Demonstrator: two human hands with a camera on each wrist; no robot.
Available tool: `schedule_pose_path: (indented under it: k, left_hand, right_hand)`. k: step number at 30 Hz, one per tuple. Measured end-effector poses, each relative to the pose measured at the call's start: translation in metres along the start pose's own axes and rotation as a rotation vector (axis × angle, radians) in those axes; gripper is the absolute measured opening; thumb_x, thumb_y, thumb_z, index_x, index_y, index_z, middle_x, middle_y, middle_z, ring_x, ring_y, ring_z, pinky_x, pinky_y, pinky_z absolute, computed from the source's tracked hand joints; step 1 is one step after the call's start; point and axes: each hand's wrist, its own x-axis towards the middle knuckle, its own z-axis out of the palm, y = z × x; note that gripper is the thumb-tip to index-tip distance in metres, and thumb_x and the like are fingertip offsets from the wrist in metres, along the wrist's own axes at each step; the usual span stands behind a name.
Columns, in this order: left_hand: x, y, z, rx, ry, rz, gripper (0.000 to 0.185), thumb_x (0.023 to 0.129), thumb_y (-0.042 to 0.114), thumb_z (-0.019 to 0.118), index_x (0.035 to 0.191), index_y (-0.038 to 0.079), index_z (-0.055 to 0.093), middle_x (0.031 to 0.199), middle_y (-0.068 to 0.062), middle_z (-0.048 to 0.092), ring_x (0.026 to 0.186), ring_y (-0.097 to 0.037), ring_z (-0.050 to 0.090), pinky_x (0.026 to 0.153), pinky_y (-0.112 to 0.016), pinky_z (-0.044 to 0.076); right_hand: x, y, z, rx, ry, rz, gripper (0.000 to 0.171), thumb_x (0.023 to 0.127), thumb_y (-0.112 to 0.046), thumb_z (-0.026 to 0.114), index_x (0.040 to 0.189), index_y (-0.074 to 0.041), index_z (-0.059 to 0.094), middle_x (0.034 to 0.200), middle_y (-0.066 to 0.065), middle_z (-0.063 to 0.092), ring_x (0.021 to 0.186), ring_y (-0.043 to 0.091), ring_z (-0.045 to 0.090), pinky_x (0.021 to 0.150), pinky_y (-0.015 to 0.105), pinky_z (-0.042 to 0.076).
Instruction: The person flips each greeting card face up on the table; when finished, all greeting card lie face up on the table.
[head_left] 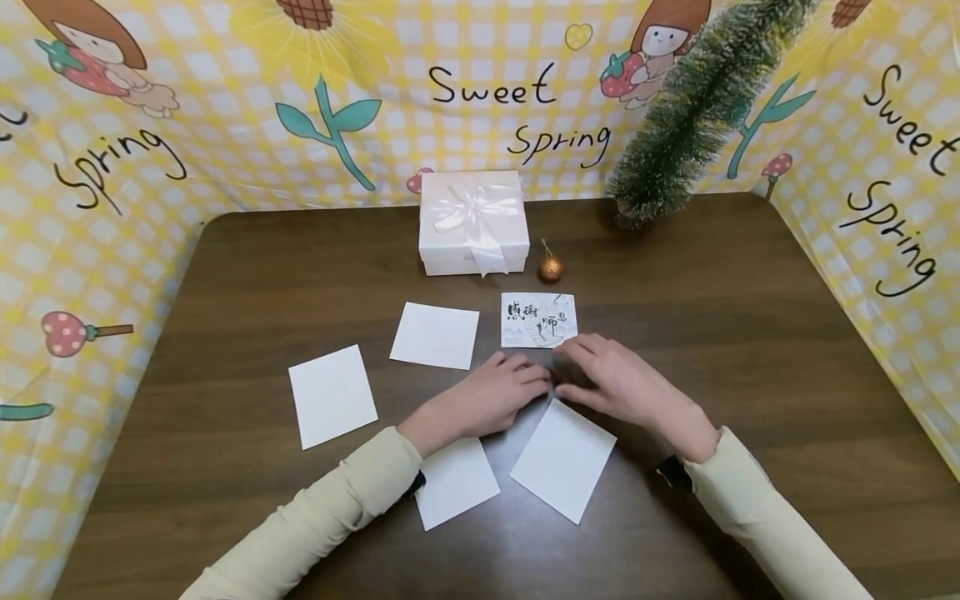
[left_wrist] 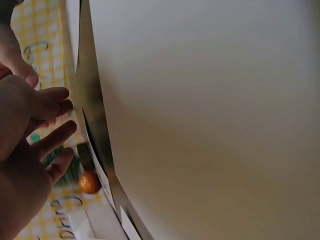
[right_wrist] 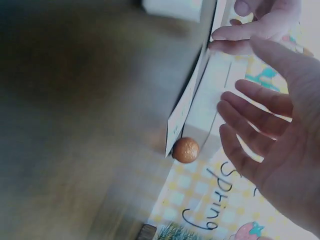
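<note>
Above the middle of the table, my left hand (head_left: 495, 392) and right hand (head_left: 622, 383) face each other with fingertips close together. Neither holds anything; the fingers are loosely bent, seen also on the left hand (left_wrist: 30, 145) in its wrist view and the right hand (right_wrist: 280, 135) in its own. Just beyond the fingertips lies a small printed card (head_left: 536, 312) with dark brush lettering. Nearer me is a tilted white card (head_left: 564, 462) below the right hand. Another white card (head_left: 459, 487) is partly covered by the left hand and sleeve.
Two more white cards lie to the left, one square card (head_left: 333, 397) and one farther card (head_left: 435, 336). At the back stand a white gift box (head_left: 480, 221) with a ribbon bow, an orange glitter ball (head_left: 551, 267) and a small artificial tree (head_left: 697, 117). Patterned cloth (head_left: 225, 108) walls the table.
</note>
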Motion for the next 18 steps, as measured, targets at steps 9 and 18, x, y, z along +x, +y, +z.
schedule_pose_path:
  k: [9, 18]
  left_hand:
    - [-0.008, 0.017, 0.004, 0.131, -0.034, 0.083, 0.043, 0.093, 0.012, 0.058, 0.136, 0.018, 0.058, 0.141, 0.006, 0.054, 0.129, -0.017, 0.045, 0.091, -0.035, 0.040]
    - [-0.010, 0.021, 0.003, 0.185, -0.081, 0.070, 0.051, 0.090, 0.017, 0.064, 0.140, 0.018, 0.053, 0.144, 0.006, 0.050, 0.132, -0.018, 0.043, 0.094, -0.036, 0.039]
  right_hand:
    - [-0.025, -0.035, 0.010, -0.139, -0.142, 0.010, 0.089, 0.083, -0.052, 0.071, 0.142, 0.008, 0.041, 0.142, 0.023, 0.047, 0.127, 0.037, 0.049, 0.099, 0.052, 0.043]
    - [-0.034, -0.073, 0.012, -0.162, -0.382, 0.167, 0.108, 0.075, -0.062, 0.073, 0.140, 0.016, 0.037, 0.147, 0.035, 0.034, 0.136, 0.045, 0.037, 0.104, 0.052, 0.039]
